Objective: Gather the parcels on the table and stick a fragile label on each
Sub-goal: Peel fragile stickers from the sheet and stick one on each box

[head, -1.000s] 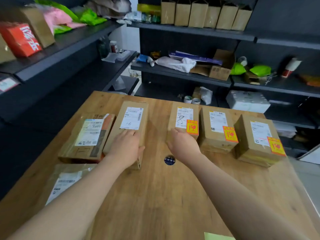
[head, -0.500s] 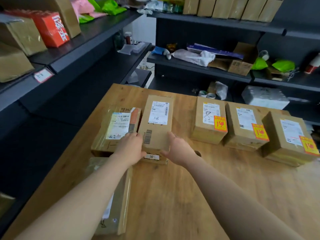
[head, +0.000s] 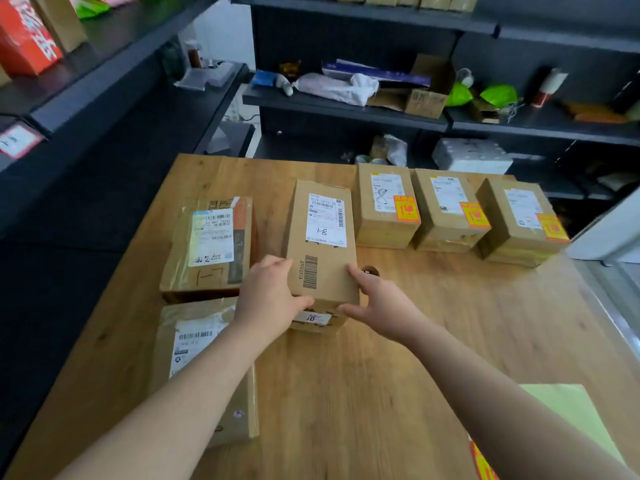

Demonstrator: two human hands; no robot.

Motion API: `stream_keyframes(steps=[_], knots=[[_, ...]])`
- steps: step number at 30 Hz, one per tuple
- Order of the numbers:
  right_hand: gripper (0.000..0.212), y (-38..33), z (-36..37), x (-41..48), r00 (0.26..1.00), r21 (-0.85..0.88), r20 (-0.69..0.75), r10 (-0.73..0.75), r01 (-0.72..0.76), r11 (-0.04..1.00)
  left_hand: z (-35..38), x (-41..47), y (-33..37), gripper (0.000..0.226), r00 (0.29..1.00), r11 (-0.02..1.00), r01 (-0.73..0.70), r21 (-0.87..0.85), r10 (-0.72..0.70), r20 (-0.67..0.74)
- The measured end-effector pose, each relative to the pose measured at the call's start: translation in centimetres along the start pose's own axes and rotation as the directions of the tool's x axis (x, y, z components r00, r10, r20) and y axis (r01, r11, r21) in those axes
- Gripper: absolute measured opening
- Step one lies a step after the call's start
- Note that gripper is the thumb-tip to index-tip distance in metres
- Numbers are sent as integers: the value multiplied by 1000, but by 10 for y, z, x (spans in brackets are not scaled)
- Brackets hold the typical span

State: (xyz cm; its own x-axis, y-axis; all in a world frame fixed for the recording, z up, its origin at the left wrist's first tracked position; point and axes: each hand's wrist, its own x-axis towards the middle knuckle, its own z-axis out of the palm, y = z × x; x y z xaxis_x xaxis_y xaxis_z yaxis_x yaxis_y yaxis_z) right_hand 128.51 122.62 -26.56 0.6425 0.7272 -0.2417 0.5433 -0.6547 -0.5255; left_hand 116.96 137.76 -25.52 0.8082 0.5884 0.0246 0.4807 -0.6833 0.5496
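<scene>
Though plain brown, parcel [head: 329,268] with white waybill [head: 325,219]

Table [head: 415,341] matt grained wood; held parcel [head: 322,244] plain matt cardboard; left parcels [head: 207,247] glossy tape-wrapped cardboard.

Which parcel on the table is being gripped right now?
The long box mid-table, with a barcode printed straight on its cardboard top. The left hand and right hand grip its near end; it alone is touched by hands.
</scene>
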Motion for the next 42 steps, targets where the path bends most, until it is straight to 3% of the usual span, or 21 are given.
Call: stream_keyframes(steps=[14,22,30,34,42], knots=[[79,55,3,-172,993,-156,80,-88,100,983,52,-176,55,75,998,994,58,-93,-57,13],[79,88,28,-204,989,-201,92,-118,135,970,86,-219,69,67,995,996,91,4,-91,47],[72,104,13,-211,992,-224,51,-116,124,967,77,-215,86,52,995,970,-74,231,57,81],[69,119,-3,-216,999,-238,-24,-34,27,971,84,-201,111,48,968,924,-235,300,197,154],[57,192,-23,-240,961,-207,-142,237,-263,942,130,-176,171,45,853,832,-495,252,408,326]])
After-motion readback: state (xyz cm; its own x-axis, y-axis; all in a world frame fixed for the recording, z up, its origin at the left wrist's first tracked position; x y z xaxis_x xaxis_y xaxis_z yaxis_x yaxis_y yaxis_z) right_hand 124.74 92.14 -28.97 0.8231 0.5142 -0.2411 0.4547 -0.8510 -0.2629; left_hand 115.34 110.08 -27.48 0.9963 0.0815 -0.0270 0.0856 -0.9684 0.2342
